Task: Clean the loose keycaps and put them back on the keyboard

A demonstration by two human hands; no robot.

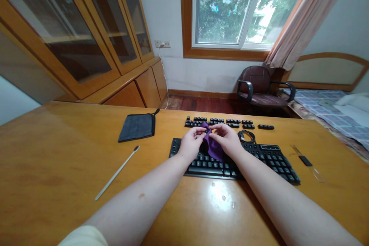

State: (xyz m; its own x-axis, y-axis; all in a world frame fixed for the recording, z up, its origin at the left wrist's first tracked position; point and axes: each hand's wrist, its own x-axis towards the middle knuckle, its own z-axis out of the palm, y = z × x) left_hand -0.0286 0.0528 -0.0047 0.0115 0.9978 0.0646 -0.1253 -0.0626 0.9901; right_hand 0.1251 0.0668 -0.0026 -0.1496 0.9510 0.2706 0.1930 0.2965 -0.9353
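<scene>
Above the black keyboard [213, 170], my two hands meet at a purple cloth [213, 150]. My left hand [191, 144] is closed in a pinch at a small black keycap [206, 131] beside the cloth's upper fold. Fingers of my right hand [226, 138] are closed on the cloth, which hangs down over the keys. Part of the keycap is hidden by fingers and cloth. Loose black keycaps [218, 120] lie in rows just behind the keyboard. Part of the keyboard's top row, beneath my hands, is hidden.
A coiled cable [247, 137] lies behind the keyboard. To the left are a dark grey cloth [137, 127] and a thin white brush [117, 173]; a wire keycap puller [306, 160] is on the right. The wooden desk [57, 153] ends before a chair [256, 84].
</scene>
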